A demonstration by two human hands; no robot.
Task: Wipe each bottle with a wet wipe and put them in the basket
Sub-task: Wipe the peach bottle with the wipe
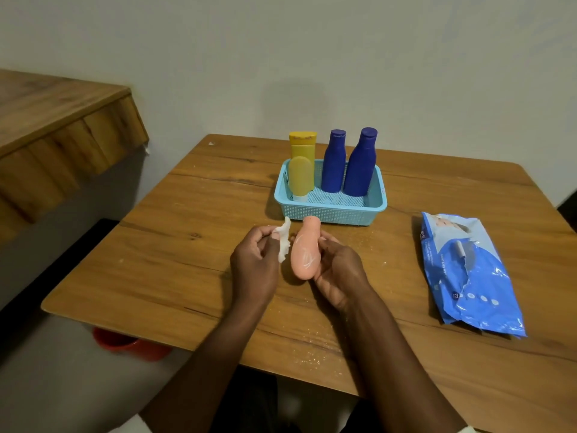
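Hands: left [254,260] pinches wipe [283,240], right [338,270] grips peach bottle [305,250] (wipes pack [468,273] print unreadable).

1. A plain pale wall [312,57] fills the far side of the scene.
2. A wooden table [187,245] with dark grain lines stands against it.
3. On the left, a second wooden surface [46,114] with a ribbed edge sits higher.
4. A red tub [131,345] rests on the pale floor [46,385] under the table's near left corner.
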